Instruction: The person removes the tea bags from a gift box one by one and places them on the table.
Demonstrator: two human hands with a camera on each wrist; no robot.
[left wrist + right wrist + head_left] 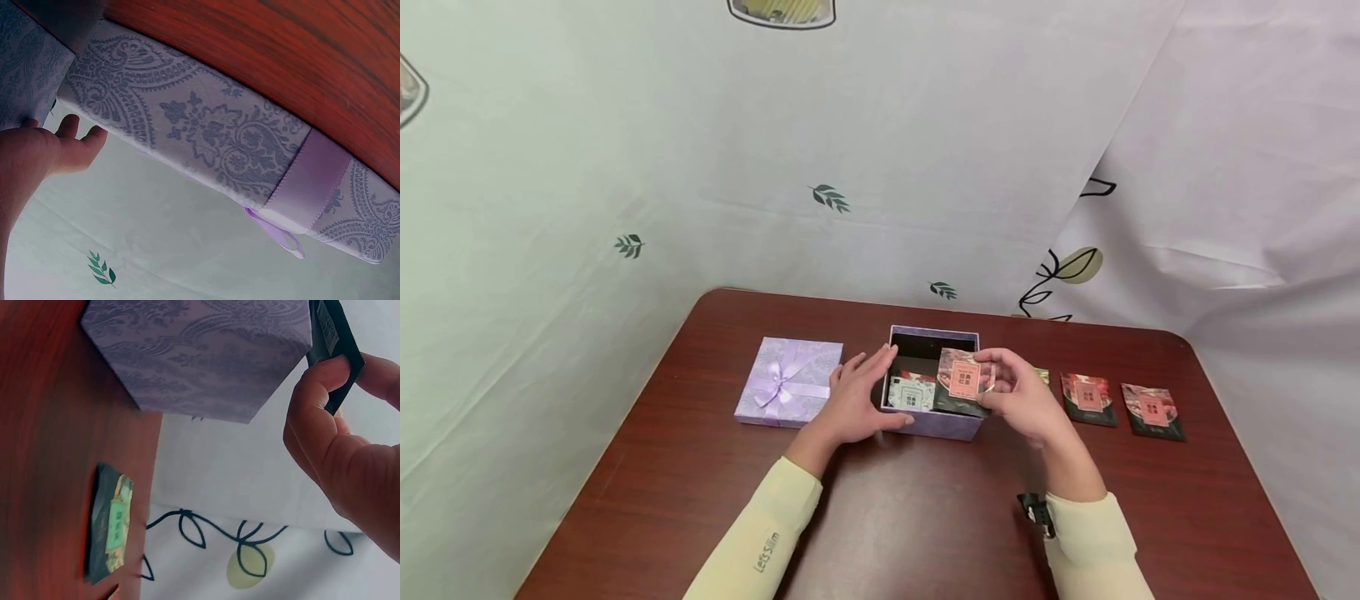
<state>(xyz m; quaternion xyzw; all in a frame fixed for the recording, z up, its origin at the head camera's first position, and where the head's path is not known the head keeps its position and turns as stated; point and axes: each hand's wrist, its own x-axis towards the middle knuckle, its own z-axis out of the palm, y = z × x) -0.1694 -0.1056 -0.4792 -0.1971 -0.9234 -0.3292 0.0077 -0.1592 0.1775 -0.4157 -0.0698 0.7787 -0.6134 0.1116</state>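
A lilac patterned box [942,426] stands uncovered at the middle of the table, its inside dark. My right hand [1019,402] pinches a red and black tea sachet [964,383] by its right edge, tilted over the box's right half. From the right wrist view, thumb and fingers grip the sachet's dark back [326,331] beside the box wall [206,356]. A white-and-grey tea sachet [913,395] lies in the box's left front part, with a red one partly behind it. My left hand [852,402] rests at the box's left side, fingers extended along the rim, thumb near the front edge.
A lilac lid [812,362] with a ribbon bow lies left of the box. Two red and black sachets [1088,400] [1153,412] lie to the right. A green-labelled sachet [111,525] is partly hidden behind my right hand in the head view. A white curtain [880,250] hangs behind the table.
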